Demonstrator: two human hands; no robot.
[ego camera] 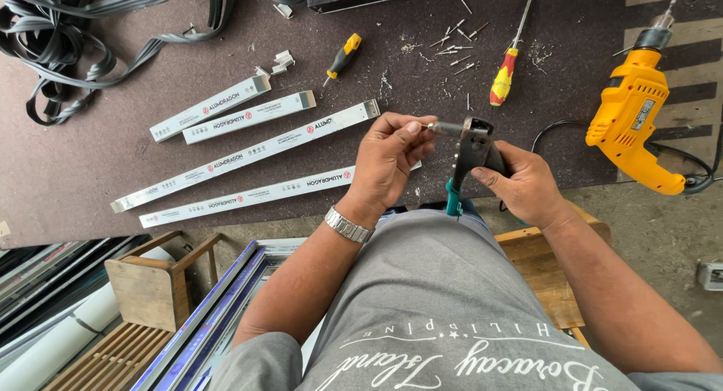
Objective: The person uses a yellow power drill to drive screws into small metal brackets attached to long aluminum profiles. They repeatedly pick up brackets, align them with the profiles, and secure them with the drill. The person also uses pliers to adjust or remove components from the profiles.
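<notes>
left hand [388,159] pinches a small rivet [431,125] between thumb and fingertips, its pin touching the nose of the riveter [471,146]. right hand [521,181] is wrapped around the riveter's dark handles, holding the tool upright just above the person's lap; a teal grip [453,199] sticks out below the hands. a metal watch [347,225] sits on the left wrist.

on the brown bench [90,172] beyond the hands lie four white aluminium bars [248,154], side by side and slanted, the nearest one partly behind the left hand. a short yellow-and-black screwdriver [343,57] lies above them, and a longer red-and-yellow screwdriver [506,67] is near a scatter of loose rivets [456,41]. a yellow drill [631,116] rests at the right, well apart from the hands. black rubber strip [68,37] is piled at the far left. a wooden stool [154,282] stands down on the left.
</notes>
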